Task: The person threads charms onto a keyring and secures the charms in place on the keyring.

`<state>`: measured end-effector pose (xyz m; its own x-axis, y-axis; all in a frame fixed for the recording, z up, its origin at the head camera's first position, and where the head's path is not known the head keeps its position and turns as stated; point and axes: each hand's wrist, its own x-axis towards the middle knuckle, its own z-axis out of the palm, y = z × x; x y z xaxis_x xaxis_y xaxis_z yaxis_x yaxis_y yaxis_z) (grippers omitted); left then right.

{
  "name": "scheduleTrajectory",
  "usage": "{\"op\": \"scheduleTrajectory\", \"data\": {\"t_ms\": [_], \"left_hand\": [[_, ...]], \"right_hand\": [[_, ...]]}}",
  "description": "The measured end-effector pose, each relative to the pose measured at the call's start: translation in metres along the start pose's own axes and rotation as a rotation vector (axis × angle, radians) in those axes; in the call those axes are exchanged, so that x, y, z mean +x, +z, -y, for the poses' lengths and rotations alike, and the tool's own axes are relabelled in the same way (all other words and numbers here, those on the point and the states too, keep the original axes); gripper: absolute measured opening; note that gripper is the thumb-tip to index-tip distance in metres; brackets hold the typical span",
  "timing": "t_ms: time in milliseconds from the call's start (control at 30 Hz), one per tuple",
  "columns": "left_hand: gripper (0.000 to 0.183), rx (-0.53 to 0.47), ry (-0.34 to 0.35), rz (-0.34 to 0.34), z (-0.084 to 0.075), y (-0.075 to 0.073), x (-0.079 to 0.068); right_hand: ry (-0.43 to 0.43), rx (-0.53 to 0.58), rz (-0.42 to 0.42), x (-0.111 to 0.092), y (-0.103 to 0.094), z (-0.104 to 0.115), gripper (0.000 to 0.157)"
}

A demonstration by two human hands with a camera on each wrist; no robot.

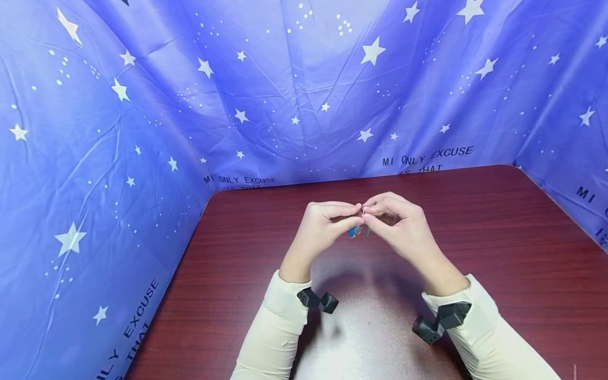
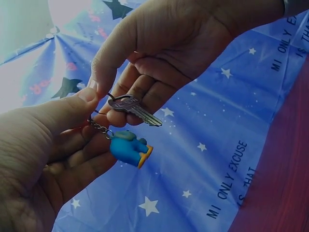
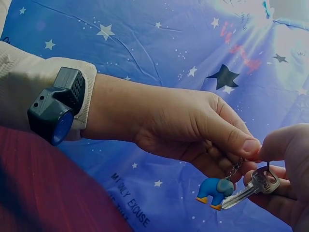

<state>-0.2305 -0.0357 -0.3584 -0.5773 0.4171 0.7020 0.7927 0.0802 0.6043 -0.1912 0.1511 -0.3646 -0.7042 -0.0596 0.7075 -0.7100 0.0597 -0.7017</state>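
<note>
Both hands meet above the table, fingertips together on a thin metal key ring (image 2: 100,112). My left hand (image 1: 328,224) pinches the ring between thumb and fingers. From the other side, my right hand (image 1: 396,221) pinches it too. A silver key (image 3: 256,186) hangs from the ring by its bow, close under the right fingers. Beside it dangles a blue elephant charm (image 2: 128,149) with yellow-orange feet, on a short chain (image 2: 99,126) below the left fingertips. The part of the ring between the fingertips is mostly hidden.
The dark red wooden table (image 1: 228,274) lies below the hands. Blue curtains (image 1: 294,89) with white stars and printed words enclose its back and sides. Black cameras sit on both cuffs, one on the left wrist (image 1: 318,300) and one on the right (image 1: 442,321).
</note>
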Motion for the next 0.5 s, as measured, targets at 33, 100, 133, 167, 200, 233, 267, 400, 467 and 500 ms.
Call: {"op": "scheduleTrajectory", "data": {"t_ms": [33, 100, 133, 167, 200, 233, 267, 400, 467, 500], "left_hand": [[0.023, 0.001, 0.0, 0.002, -0.0001, 0.0001, 0.0], [0.023, 0.008, 0.0, 0.005, -0.0005, 0.0, 0.0], [0.023, 0.01, 0.0, 0.007, -0.0008, 0.0, 0.0001], [0.023, 0.013, 0.001, 0.008, -0.0009, 0.0, 0.0001], [0.024, 0.015, 0.001, 0.01, -0.001, 0.0, 0.0001], [0.024, 0.014, 0.001, 0.012, -0.0012, 0.0001, 0.0002], [0.024, 0.017, 0.003, 0.012, -0.0014, 0.0001, 0.0002], [0.024, 0.02, 0.021, 0.015, -0.0016, 0.0005, 0.0003], [0.024, 0.023, 0.04, 0.017, -0.0022, 0.0006, 0.0005], [0.024, 0.024, 0.05, 0.018, -0.0025, 0.0007, 0.0006]], "right_hand": [[-0.006, -0.011, 0.001, 0.0002, -0.0003, 0.0006, 0.022], [-0.018, -0.038, 0.003, 0.0005, -0.0008, 0.0017, 0.022], [-0.024, -0.052, 0.004, 0.0006, -0.001, 0.0022, 0.022], [-0.03, -0.067, 0.006, 0.0006, -0.0013, 0.0025, 0.022], [-0.033, -0.077, 0.008, 0.0006, -0.0015, 0.003, 0.022], [-0.039, -0.087, 0.009, 0.0003, -0.0016, 0.0033, 0.022], [-0.043, -0.091, 0.012, 0.0003, -0.0015, 0.0035, 0.022], [-0.075, -0.148, 0.015, 0.0006, -0.0018, 0.0051, 0.021], [-0.098, -0.19, 0.011, 0.0009, -0.0019, 0.0058, 0.022], [-0.107, -0.213, 0.007, 0.001, -0.002, 0.0063, 0.023]]}}
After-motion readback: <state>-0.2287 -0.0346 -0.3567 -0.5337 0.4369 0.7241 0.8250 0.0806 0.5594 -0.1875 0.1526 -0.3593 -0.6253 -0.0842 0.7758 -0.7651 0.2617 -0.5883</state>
